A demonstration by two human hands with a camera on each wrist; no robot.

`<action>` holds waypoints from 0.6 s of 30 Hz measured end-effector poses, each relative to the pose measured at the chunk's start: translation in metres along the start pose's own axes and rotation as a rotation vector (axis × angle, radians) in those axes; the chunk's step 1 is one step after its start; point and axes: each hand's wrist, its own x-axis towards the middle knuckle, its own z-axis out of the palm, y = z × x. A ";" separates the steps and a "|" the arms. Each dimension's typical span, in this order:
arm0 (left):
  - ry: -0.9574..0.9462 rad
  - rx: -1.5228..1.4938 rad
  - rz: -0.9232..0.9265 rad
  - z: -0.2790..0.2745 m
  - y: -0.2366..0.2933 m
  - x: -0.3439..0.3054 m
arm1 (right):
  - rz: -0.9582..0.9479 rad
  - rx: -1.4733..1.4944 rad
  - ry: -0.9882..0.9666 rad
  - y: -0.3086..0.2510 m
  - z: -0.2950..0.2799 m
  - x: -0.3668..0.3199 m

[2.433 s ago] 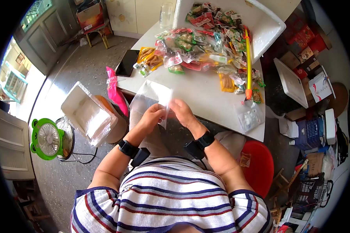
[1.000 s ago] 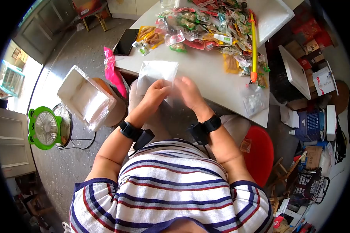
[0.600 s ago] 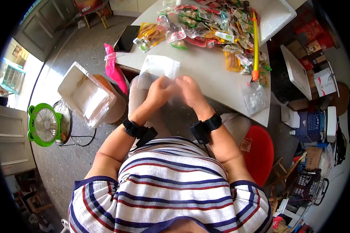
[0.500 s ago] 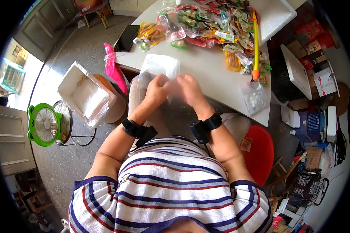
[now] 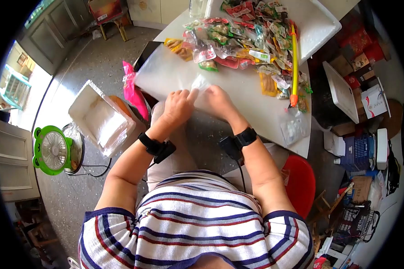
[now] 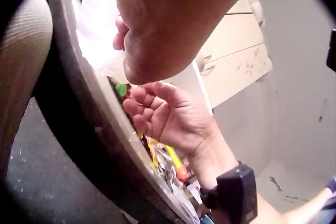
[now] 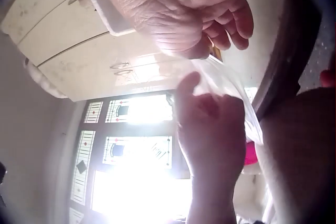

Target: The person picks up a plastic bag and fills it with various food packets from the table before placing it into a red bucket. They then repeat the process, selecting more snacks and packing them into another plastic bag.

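A clear plastic bag (image 5: 159,71) spreads over the table's left corner and overlaps the black phone (image 5: 144,54) in the head view. My left hand (image 5: 178,106) grips the bag's near edge with curled fingers, and a crumpled whitish part of it sticks up beside the knuckles. Close on its right is my right hand (image 5: 222,103), slightly blurred. In the left wrist view the right hand (image 6: 170,121) shows its palm with loosely bent fingers and nothing in them. The right wrist view shows the bag (image 7: 226,82) running past the left hand (image 7: 210,129).
Several small sealed food packets (image 5: 238,42) are heaped on the white table (image 5: 238,83), spilling from a foam box (image 5: 321,31). A yellow stick (image 5: 294,67) lies along them. Nearby are a small clear bag (image 5: 293,125), a pink bag (image 5: 132,89), a lined bin (image 5: 101,119) and a green fan (image 5: 53,150).
The bag, earlier small and standing above the left hand, now spreads leftward across the table corner. My left hand has turned, knuckles up, gripping its edge. The right hand has shifted slightly.
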 end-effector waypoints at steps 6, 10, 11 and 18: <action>-0.069 -0.240 -0.274 0.033 -0.008 0.005 | 0.056 -0.047 0.236 0.064 -0.035 0.073; -0.057 -0.248 -0.293 0.039 -0.010 0.003 | -0.116 -0.447 0.379 0.034 -0.033 0.112; -0.061 -0.247 -0.300 0.038 -0.010 0.003 | -0.092 -0.556 0.395 0.020 -0.029 0.117; -0.066 -0.300 -0.259 0.044 -0.014 0.000 | 0.137 -0.765 0.243 0.000 -0.011 0.137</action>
